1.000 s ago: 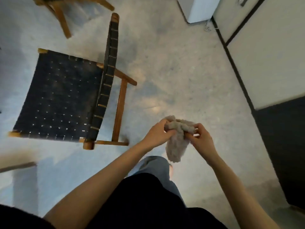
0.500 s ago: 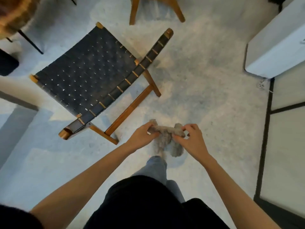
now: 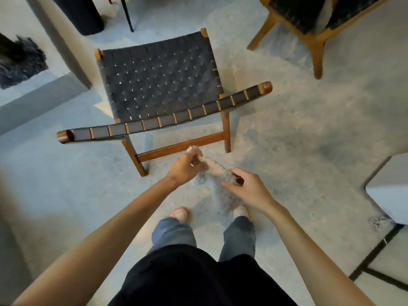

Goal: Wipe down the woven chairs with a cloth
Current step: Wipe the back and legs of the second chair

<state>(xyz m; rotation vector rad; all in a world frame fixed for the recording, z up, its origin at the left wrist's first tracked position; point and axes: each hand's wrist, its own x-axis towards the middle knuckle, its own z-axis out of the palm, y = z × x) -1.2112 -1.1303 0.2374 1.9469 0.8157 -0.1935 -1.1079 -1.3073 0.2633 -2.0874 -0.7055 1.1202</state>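
A low woven chair point(image 3: 159, 82) with dark straps and a brown wooden frame stands right in front of me, its backrest band nearest to me. Both hands hold a fluffy grey cloth point(image 3: 223, 195) in the air just behind the chair's rear crossbar. My left hand point(image 3: 186, 165) grips one end of the cloth, and my right hand point(image 3: 247, 188) pinches the other end. The rest of the cloth hangs down between them over my feet. A second woven chair point(image 3: 313, 21) shows partly at the top right.
A dark shaggy rug point(image 3: 17, 60) lies at the far left beside a pale wall edge. A dark cylinder point(image 3: 81, 14) and a thin black leg stand at the top left. A white unit point(image 3: 390, 191) sits at the right above black floor lines.
My view has swung so the chair now stands square in front of me and closer. My hands have drawn the cloth out longer between them.
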